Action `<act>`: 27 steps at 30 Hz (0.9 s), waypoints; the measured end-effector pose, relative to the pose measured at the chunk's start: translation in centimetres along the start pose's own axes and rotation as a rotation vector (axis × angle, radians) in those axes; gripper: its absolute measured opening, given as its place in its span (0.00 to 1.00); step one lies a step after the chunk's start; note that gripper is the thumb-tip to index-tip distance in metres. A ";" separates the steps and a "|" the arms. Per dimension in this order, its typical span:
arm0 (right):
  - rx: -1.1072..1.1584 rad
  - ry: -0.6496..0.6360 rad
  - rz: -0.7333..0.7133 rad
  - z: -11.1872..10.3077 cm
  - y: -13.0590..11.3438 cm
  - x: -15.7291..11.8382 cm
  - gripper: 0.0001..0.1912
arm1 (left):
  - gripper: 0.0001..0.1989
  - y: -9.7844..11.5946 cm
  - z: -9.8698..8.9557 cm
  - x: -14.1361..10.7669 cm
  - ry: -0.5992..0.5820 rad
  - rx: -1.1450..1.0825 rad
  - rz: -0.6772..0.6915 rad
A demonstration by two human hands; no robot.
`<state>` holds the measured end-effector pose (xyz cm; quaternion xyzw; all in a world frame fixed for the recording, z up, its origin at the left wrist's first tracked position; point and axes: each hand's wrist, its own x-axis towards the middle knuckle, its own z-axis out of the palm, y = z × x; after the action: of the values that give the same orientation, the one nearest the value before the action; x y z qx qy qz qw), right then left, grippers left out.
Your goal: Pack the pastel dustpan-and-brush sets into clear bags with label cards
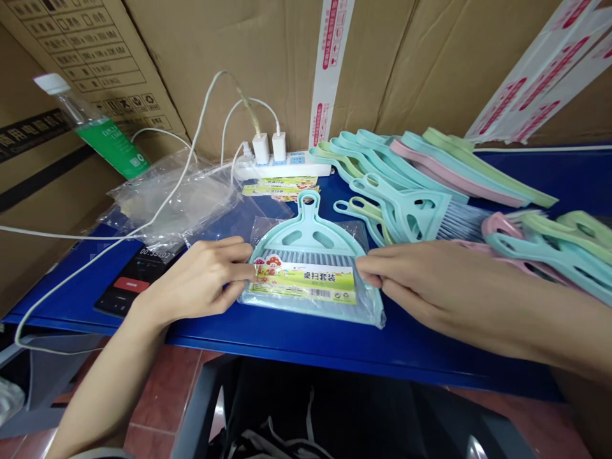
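A light-blue dustpan lies flat on the blue table with its handle pointing away from me. Grey bristles of a brush show across its pan. Clear plastic bag film covers the pan, and a yellow-green printed card sits over the bristles. My left hand is closed at the left edge of this bagged set, fingertips pinching it by the card. On the opposite edge, my right hand pinches the bag between thumb and fingers.
Right: stacked dustpans and hand brushes in blue, pink and green. Behind: label cards and a power strip with chargers. Left: clear bags, a phone, a bottle and a loose white cable. Cardboard boxes stand behind.
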<state>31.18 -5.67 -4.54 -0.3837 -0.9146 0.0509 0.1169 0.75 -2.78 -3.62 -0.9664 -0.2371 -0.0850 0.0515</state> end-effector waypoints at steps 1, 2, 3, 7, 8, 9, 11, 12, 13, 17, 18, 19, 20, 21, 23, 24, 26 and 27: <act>0.013 0.000 0.012 -0.2 -0.1 0.0 0.16 | 0.19 0.0 0.0 0.0 0.008 0.028 0.001; 0.020 -0.007 0.023 -0.4 -0.2 0.1 0.16 | 0.19 0.0 0.0 0.0 0.015 0.054 0.001; 0.020 -0.017 0.035 -0.6 -0.4 0.1 0.16 | 0.19 0.0 0.0 0.0 0.022 0.076 0.005; -0.025 -0.052 0.064 -0.4 -1.2 0.3 0.15 | 0.19 0.2 0.2 0.1 0.061 0.131 0.037; -0.034 -0.053 0.056 -0.2 -1.4 0.4 0.15 | 0.19 0.2 0.3 0.1 0.074 0.144 0.046; -0.042 -0.051 0.046 0.0 -1.6 0.4 0.14 | 0.19 0.4 0.3 0.2 0.084 0.150 0.054; -0.055 -0.040 0.030 0.5 -1.9 0.4 0.10 | 0.18 0.6 0.5 0.3 0.084 0.141 0.067; -0.060 -0.033 0.027 0.7 -2.0 0.4 0.07 | 0.17 0.7 0.6 0.4 0.080 0.126 0.072; -0.065 -0.025 0.025 0.8 -2.1 0.4 0.05 | 0.17 0.8 0.7 0.5 0.077 0.105 0.076; -0.084 -0.013 0.045 1.0 -2.4 0.3 0.03 | 0.16 1.0 0.9 0.7 0.064 0.039 0.072; -0.084 -0.020 0.057 1.0 -2.4 0.3 0.04 | 0.16 1.0 0.9 0.7 0.060 0.026 0.065; -0.079 -0.031 0.068 1.0 -2.4 0.3 0.04 | 0.16 1.0 0.9 0.7 0.057 0.014 0.058; -0.069 -0.043 0.079 1.0 -2.4 0.4 0.05 | 0.16 1.0 0.9 0.7 0.054 0.003 0.050; -0.057 -0.054 0.088 1.0 -2.4 0.4 0.05 | 0.16 1.0 0.9 0.7 0.053 -0.007 0.043; -0.032 -0.069 0.106 1.0 -2.4 0.6 0.05 | 0.15 1.0 0.9 0.7 0.050 -0.023 0.033; -0.020 -0.077 0.115 1.0 -2.4 0.6 0.06 | 0.15 1.0 0.9 0.7 0.049 -0.029 0.029; 0.003 -0.090 0.129 1.0 -2.3 0.7 0.06 | 0.15 1.1 0.9 0.7 0.040 -0.037 0.026; 0.011 -0.094 0.132 1.0 -2.2 0.7 0.07 | 0.15 1.1 0.9 0.6 0.035 -0.042 0.029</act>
<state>28.89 -6.71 -4.93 -0.4395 -0.8916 0.0813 0.0725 1.95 -3.33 -4.40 -0.9690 -0.2201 -0.1062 0.0368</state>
